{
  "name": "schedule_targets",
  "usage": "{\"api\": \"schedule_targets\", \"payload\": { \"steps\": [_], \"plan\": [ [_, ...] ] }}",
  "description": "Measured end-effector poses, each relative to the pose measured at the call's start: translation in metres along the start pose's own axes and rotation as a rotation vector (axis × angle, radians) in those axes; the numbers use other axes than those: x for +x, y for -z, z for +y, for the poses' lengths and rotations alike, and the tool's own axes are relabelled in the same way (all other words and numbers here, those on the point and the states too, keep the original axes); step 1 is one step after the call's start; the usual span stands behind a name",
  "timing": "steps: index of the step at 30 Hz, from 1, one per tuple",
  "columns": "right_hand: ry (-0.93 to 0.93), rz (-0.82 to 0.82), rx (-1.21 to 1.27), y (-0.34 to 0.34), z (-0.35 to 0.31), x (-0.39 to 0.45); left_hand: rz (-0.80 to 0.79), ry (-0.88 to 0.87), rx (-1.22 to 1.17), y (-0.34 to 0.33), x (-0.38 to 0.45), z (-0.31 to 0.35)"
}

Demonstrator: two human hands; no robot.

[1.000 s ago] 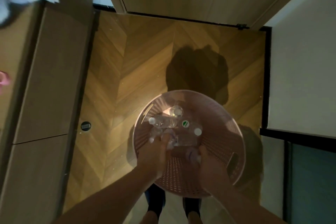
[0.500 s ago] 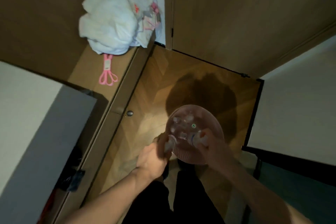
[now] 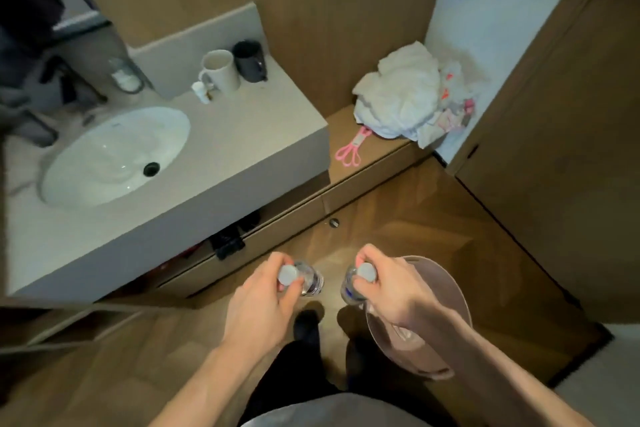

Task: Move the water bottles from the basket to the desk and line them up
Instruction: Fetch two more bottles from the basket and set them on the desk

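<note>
A white oval sink basin [image 3: 114, 156] is sunk into the grey stone surface [image 3: 242, 149]. At its back right corner stand a cream ceramic mug [image 3: 221, 74] and a black mug [image 3: 250, 61]. Pink plastic scissors [image 3: 350, 151] and crumpled white cloth [image 3: 398, 94] lie on the wooden ledge [image 3: 377, 152] beside it.

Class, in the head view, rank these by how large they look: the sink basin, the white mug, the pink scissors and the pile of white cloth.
1. Sink basin
2. Pile of white cloth
3. White mug and pink scissors: they look alike, so I leave them unranked.
</note>
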State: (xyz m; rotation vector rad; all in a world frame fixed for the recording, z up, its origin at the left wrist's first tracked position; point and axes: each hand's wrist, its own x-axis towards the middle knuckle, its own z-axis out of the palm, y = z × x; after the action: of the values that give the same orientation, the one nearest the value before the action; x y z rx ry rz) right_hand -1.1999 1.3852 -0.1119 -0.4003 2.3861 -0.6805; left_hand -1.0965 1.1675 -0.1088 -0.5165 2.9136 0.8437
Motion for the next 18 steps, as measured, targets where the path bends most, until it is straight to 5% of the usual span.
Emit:
{"api": "schedule_targets", "payload": {
  "steps": [13, 18],
  "plan": [
    [0.626, -0.166, -0.438, -0.078, -0.238, -0.014, 0.486, 0.493, -0.212, 0.144, -0.159, -0.137],
    [0.718, -0.182, -0.348, -0.144, -0.353, -0.041, 0.652, 0.553, -0.27, 0.206, -0.235, -0.212]
  ]
}}
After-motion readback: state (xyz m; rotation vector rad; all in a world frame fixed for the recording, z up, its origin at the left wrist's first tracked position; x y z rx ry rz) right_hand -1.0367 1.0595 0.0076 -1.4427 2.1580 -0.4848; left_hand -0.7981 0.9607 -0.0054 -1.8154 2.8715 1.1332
